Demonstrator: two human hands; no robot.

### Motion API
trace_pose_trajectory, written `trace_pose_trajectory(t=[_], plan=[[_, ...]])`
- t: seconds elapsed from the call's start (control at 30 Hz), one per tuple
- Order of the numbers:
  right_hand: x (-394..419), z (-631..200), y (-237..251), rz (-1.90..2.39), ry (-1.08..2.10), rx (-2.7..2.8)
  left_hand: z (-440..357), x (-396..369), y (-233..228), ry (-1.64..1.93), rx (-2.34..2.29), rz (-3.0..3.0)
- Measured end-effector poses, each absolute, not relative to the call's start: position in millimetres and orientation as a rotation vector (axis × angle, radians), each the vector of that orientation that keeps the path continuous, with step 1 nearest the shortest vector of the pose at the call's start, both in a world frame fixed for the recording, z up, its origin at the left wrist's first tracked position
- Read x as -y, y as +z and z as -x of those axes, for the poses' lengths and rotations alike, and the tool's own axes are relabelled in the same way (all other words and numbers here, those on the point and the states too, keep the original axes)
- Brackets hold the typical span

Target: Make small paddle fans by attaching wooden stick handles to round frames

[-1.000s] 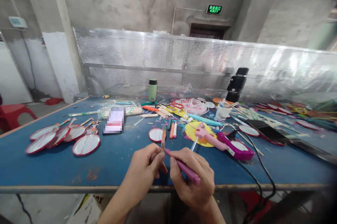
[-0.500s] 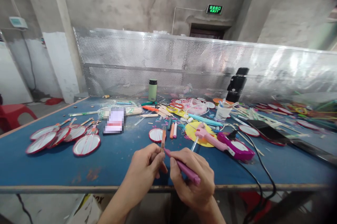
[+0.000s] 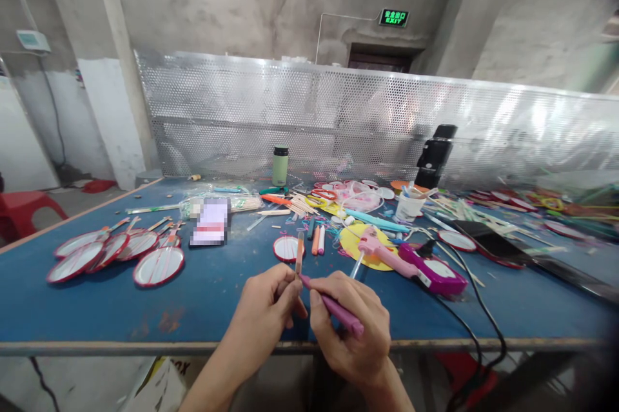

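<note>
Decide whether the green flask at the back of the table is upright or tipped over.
Upright. The green flask stands on its base on the blue table, its dark cap on top, in front of the perforated metal screen.

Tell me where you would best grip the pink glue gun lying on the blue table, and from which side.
Probably the pink glue gun's handle end, near the purple stand, coming from above. It lies flat with its nozzle pointing left toward the yellow disc, and its black cord trails off to the right.

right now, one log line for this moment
left hand: holds orange stick | right hand: holds pink stick | tips touching | over blue table
</note>
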State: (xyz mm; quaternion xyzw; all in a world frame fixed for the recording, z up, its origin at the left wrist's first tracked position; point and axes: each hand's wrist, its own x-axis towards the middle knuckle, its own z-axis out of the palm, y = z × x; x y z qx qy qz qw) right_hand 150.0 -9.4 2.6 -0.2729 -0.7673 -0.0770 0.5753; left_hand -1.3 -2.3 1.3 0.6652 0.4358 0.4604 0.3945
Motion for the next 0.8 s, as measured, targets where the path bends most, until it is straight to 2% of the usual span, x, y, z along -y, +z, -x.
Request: trace_pose_trajectory(t=[0.8], plan=[[6.9, -149.6, 1.3, 0.647, -0.210, 1.726, 2.1, 0.4, -3.6, 1.150, -1.070, -1.665]])
